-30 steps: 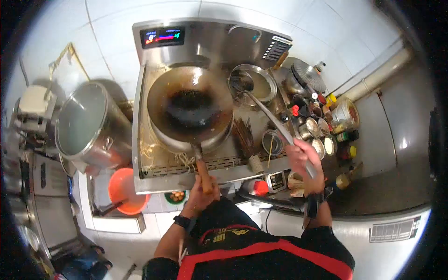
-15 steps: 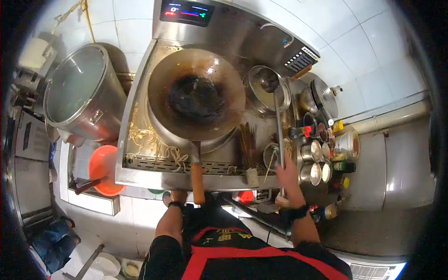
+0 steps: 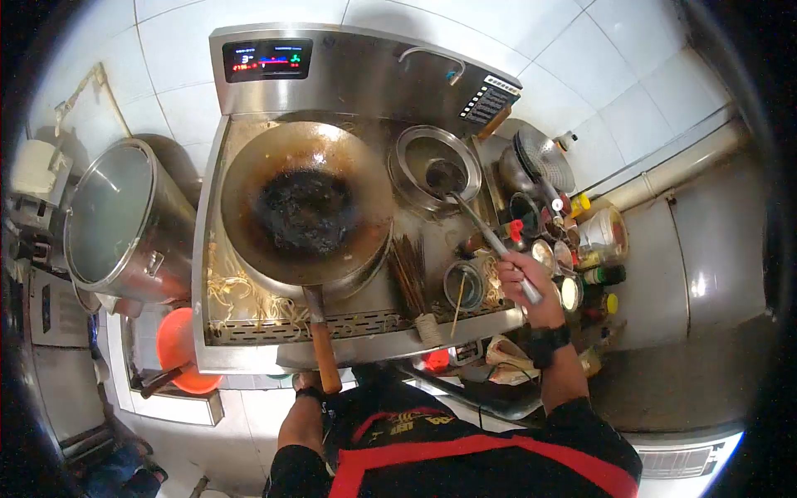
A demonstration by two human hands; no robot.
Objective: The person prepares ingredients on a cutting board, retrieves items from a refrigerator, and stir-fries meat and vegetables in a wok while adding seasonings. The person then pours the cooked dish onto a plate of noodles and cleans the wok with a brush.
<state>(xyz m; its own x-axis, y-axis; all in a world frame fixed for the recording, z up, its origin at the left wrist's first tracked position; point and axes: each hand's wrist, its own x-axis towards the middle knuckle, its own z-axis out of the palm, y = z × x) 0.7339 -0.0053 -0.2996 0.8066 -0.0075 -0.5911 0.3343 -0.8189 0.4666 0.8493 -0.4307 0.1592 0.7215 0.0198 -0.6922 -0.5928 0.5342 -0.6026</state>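
Observation:
My right hand [image 3: 532,288] is closed around the long metal handle of a ladle [image 3: 491,236]. The ladle's dark bowl rests inside a round steel pot [image 3: 407,181] at the right of the stove. On the left burner sits a large wok [image 3: 249,224], browned and blackened inside, with no food visible in it. Its wooden handle [image 3: 324,357] points toward me. My left hand [image 3: 307,380] is low by the stove's front edge, just left of that handle; its fingers are mostly hidden.
A bamboo brush [image 3: 411,278] and a glass jar [image 3: 463,286] with a stick stand right of the wok. Noodle scraps [image 3: 237,295] litter the stove top. Seasoning cups and bottles [image 3: 610,274] crowd the right. A tall steel pot [image 3: 158,241] and an orange basin [image 3: 173,336] are at left.
My right hand has moved up and right, swinging the ladle handle from nearly vertical to slanting down-right. The ladle bowl stays in the pot. The stove display has changed, and the view has shifted.

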